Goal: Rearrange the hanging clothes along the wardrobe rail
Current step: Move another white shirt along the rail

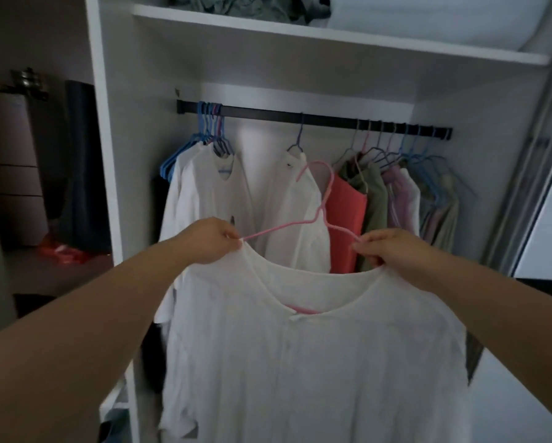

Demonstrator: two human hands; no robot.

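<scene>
Writing: we can read no brand, label or lettering on any garment or hanger
Left hand: our left hand [209, 239] has its fingers curled, pinching the left end of the pink hanger [324, 199] together with the shirt's neckline
Right hand: our right hand [388, 249] pinches the hanger's right end and the collar the same way
White shirt: the white shirt [300, 362] hangs straight down from both hands, towards 6 o'clock of them, in front of the wardrobe and off the rail
Shirt looks: thin, slightly creased white fabric, wide V-shaped neckline, a row of small buttons down the front; the pink hanger bar shows through the neck opening
Hanger: its hook rises at 12 o'clock between our hands, below the rail and not hooked on it
Rail: the dark rail [268, 115] runs across the wardrobe at 12 o'clock of the hands
On the rail: blue hangers [209, 123] with white tops bunched at the left end, one white top [295, 199] alone near the middle, a coral garment [345, 212], green and pale ones crowded to the right
Shelf: the white shelf [236, 22] above carries bundled fabric
</scene>
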